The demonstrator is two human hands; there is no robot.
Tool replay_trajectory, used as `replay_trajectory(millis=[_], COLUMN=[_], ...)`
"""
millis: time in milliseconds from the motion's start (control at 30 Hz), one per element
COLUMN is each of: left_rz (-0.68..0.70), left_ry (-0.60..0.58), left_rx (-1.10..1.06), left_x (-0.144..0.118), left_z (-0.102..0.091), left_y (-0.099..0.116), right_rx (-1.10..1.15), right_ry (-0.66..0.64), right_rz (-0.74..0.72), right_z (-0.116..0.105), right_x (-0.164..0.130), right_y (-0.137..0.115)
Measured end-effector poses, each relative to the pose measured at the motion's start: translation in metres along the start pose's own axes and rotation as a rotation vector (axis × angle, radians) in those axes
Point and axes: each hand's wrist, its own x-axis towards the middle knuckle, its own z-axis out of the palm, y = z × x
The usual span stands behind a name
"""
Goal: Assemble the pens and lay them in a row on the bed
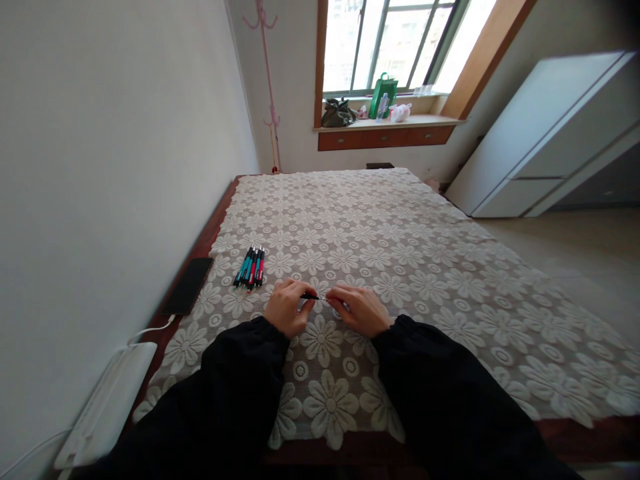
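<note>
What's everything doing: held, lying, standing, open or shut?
Left hand: pinching black pen part.
Black pen part: held, roughly sideways.
Right hand: pinched close by; what's inside is unclear.
Loose pens: lying bunched.
Phone: lying, screen dark, white cable at its end.
Tablecloth: spread out.
Green bag: standing.
Bottle: upright.
Drawers: shut.

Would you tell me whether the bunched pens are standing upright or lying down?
Lying down: the pens show their lengths, bunched together, against the tablecloth.
</note>
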Motion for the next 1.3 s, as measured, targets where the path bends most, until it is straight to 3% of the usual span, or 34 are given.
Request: replay_trajectory(millis=[200, 667, 1300], left_rz=[0.049, 0.037, 0.019], left_ry=[-0.043, 0.007, 0.017], left_rx=[-0.053, -0.070, -0.087], left_x=[-0.0006, -0.0024, -0.0019], left_z=[0.0033, 0.0037, 0.0048], left_y=[-0.0011, -0.0016, -0.0027], right_rx=[0.087, 0.198, 0.074], right_ry=[-0.068, -0.018, -0.018], right_rz=[-0.031, -0.076, -0.066], right_z=[0.0008, 0.0047, 0.0001], right_x=[-0.0009, -0.0007, -0.0006], right_y=[-0.0050, 0.0003, -0.0027])
